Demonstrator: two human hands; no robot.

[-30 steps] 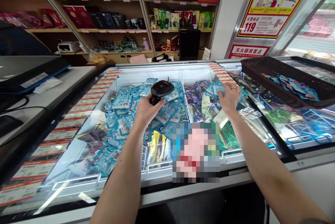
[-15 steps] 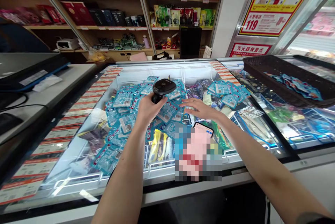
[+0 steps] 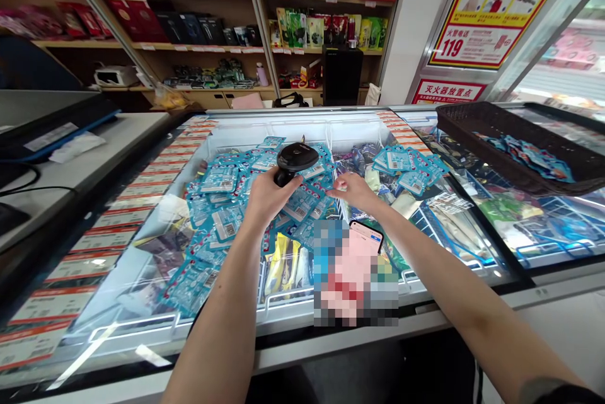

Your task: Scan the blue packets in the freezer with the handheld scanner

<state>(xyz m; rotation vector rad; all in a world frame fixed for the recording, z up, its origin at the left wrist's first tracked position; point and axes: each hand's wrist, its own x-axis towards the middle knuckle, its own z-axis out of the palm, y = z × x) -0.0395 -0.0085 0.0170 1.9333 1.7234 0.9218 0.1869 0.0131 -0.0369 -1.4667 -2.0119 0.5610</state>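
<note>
A black barcode scanner is in my left hand, its head facing away from me over a heap of blue packets spread on the freezer's glass top. The packets carry printed labels and barcodes. At the heap's right edge is my right hand, fingers curled in and tips near the blue packets. Whether a packet is pinched there cannot be made out. Below that hand lies a phone with a lit screen, partly blurred out. A smaller group of blue packets rests farther right.
The glass-topped freezer holds wire baskets of frozen goods. At right, a dark brown basket contains several blue packets. Price labels run along the left side. Shelves of goods stand behind. A counter with cables is at left.
My right hand has drawn its outstretched fingers inward and shifted slightly left. My left hand still holds the barcode scanner in nearly the same place. The view has turned very slightly.
</note>
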